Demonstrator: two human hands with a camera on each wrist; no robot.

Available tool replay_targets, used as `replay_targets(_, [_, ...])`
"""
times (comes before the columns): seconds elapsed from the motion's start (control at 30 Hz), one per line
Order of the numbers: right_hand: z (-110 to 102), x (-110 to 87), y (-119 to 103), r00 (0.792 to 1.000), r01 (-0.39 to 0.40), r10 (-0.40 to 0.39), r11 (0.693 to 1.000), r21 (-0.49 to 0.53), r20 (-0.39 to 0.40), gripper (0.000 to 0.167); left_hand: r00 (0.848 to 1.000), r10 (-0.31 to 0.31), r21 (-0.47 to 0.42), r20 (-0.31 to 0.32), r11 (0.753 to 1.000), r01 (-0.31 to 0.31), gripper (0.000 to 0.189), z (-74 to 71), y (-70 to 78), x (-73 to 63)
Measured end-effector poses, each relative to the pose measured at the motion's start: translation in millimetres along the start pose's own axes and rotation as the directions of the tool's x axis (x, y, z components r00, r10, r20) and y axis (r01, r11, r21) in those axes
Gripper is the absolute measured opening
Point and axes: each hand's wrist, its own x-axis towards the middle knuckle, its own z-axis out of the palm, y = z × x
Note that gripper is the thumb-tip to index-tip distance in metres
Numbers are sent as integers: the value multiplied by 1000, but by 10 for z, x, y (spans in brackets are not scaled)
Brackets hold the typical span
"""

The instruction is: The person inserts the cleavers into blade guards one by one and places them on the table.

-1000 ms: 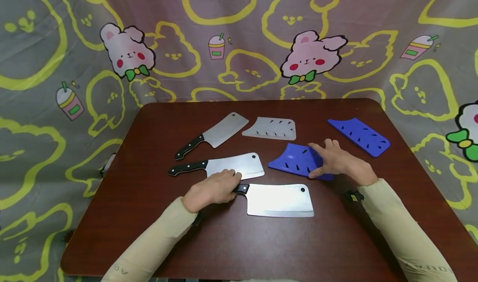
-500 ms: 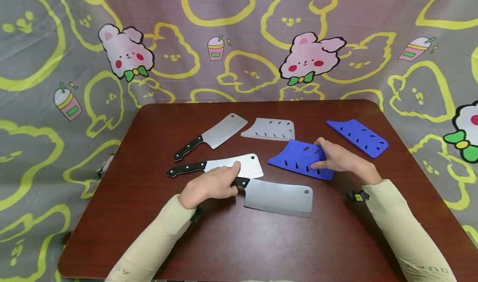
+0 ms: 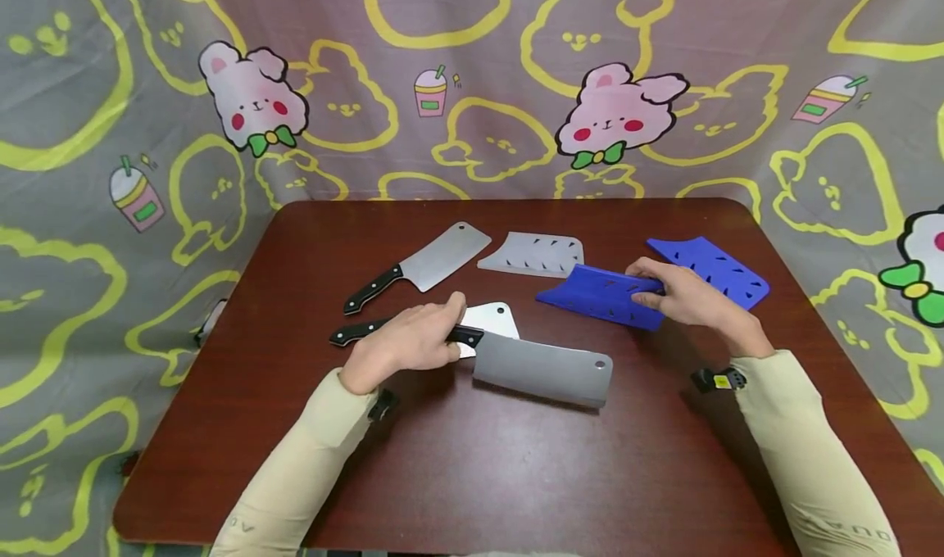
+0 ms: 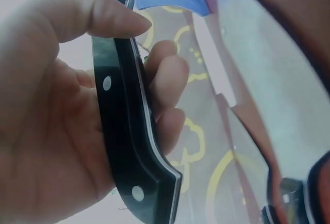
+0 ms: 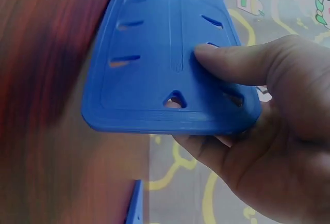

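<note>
My left hand (image 3: 413,333) grips the black riveted handle (image 4: 116,100) of a cleaver (image 3: 542,369), its broad steel blade tilted and pointing right over the table. Fingers wrap the handle in the left wrist view, with the thumb along its top. On the right, my right hand (image 3: 686,291) pinches a blue slotted blade cover (image 3: 601,295) by its right end, thumb on the upper face and fingers beneath. In the right wrist view that blue cover (image 5: 154,79) shows wedge-shaped slots and a rounded end. The cleaver's tip and the cover's curved end are apart.
A second cleaver (image 3: 492,321) lies partly hidden behind my left hand. Farther back lie a third cleaver (image 3: 450,255) and a whitish slotted cover (image 3: 534,254). Another blue cover (image 3: 726,270) rests at the back right of the brown table (image 3: 509,491). Patterned cloth (image 3: 487,74) hangs behind.
My left hand has taken up the front cleaver by its handle, raising and tilting it. My right hand has closed on the blue cover and lifted it slightly, moving a little right.
</note>
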Motion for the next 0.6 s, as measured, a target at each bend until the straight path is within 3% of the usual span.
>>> replay_targets(0.3, [-122, -22, -62, 989, -17, 20, 1000, 24, -144, 30, 999, -50, -23, -9, 999, 49, 27, -219, -28, -8])
replay_targets(0.6, [-347, -53, -156, 946, -98, 142, 982, 162, -291, 31, 993, -99, -57, -69, 994, 95, 24, -364, -45, 28])
